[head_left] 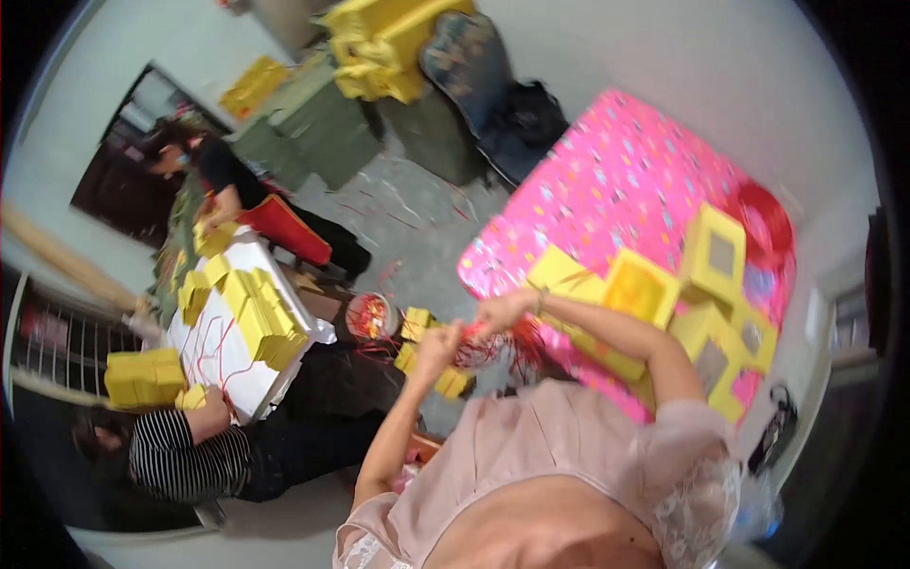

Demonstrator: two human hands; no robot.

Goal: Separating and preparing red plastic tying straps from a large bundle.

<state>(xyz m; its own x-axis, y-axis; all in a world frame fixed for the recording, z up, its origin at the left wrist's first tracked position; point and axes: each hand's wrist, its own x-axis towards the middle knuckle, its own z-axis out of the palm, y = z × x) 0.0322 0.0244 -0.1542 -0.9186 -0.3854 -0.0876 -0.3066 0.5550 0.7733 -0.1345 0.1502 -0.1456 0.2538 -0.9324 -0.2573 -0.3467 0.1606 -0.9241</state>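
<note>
Head view: left hand (pixel 438 343) and right hand (pixel 500 311) pinch red string bundle (pixel 493 343), fingers clenched. String likely light, limp, tangly; grip near ends. Yellow boxes (pixel 645 289) right.

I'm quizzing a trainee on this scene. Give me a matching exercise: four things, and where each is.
Things:
1. red strings
2. yellow window boxes
3. folded yellow boxes
4. round tub

Places:
A. on the white table
B. between the left hand and right hand
C. on the pink mattress
D. on the floor, by the white table

Pairs: 1-B, 2-C, 3-A, 4-D
</note>
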